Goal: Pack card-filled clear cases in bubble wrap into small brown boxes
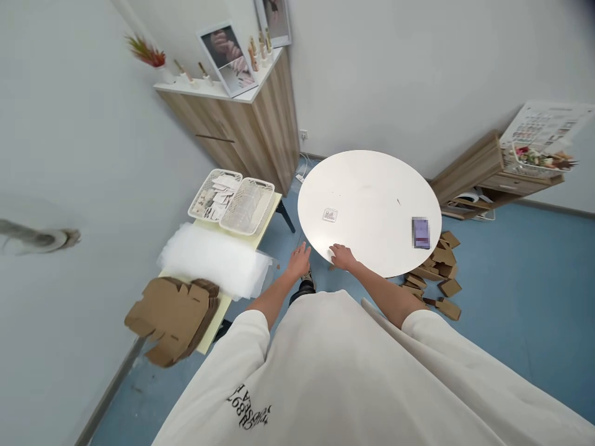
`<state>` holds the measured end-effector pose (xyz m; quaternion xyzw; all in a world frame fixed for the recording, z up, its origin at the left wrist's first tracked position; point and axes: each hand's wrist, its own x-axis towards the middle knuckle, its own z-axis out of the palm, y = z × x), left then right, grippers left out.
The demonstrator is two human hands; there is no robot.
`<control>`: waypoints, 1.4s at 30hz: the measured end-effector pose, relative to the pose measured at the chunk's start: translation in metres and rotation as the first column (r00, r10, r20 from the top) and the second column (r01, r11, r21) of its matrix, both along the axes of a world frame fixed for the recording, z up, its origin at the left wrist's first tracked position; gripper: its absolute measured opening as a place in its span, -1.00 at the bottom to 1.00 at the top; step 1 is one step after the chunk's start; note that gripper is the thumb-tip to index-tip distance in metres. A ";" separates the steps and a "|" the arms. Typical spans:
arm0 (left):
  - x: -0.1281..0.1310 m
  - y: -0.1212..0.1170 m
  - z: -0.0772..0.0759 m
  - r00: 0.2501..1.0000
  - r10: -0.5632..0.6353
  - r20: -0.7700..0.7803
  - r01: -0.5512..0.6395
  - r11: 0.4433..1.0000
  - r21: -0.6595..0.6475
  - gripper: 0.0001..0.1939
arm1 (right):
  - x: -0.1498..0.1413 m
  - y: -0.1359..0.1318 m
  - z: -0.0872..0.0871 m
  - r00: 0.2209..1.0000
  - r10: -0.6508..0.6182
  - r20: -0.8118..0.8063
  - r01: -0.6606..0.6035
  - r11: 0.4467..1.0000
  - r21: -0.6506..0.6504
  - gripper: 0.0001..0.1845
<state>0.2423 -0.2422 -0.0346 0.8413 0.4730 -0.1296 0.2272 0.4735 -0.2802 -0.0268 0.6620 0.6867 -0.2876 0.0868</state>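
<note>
My left hand (pixel 299 260) hangs in the air just off the near left edge of the round white table (pixel 367 179). Its fingers are apart and hold nothing. Over the table's near edge is my right hand (pixel 343 256), fingers loosely spread with nothing in them; whether it touches the tabletop I cannot tell. A small, flat, clear packet (pixel 330 215) with grey pieces in it lies on the table beyond my right hand. Farther right on the tabletop rests a purple rectangular thing (pixel 421 233), its details blurred out.
Left stands a side table (pixel 223 308) bearing two white plastic baskets (pixel 248 224), bubble wrap (pixel 216 257) and stacked flat cardboard boxes (pixel 174 316). Small folded cardboard boxes (pixel 437 269) lie on the floor right of the round table. A wooden cabinet (pixel 242 133) and a low shelf (pixel 488 167) stand behind.
</note>
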 end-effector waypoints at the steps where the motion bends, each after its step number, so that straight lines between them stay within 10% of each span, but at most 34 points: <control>1: -0.008 -0.011 0.002 1.000 0.022 -0.012 -0.022 1.000 -0.005 -0.33 | -0.007 -0.005 0.000 1.000 0.020 -0.010 -0.020 1.000 0.005 -0.39; 18: -0.153 -0.078 0.018 0.966 0.248 -0.066 -0.242 0.966 0.088 -0.40 | -0.141 -0.018 0.013 0.973 0.191 -0.132 -0.198 0.979 -0.041 -0.40; 30: -0.294 -0.035 0.016 0.968 0.245 -0.053 -0.236 0.962 0.137 -0.37 | -0.321 0.021 -0.004 0.938 -0.109 -0.329 0.082 0.992 -0.094 -0.44; 42: -0.339 -0.003 -0.004 0.978 0.198 -0.070 -0.200 0.979 -0.026 -0.67 | -0.403 0.050 -0.037 0.814 -0.445 -0.372 0.403 0.895 -0.188 -0.48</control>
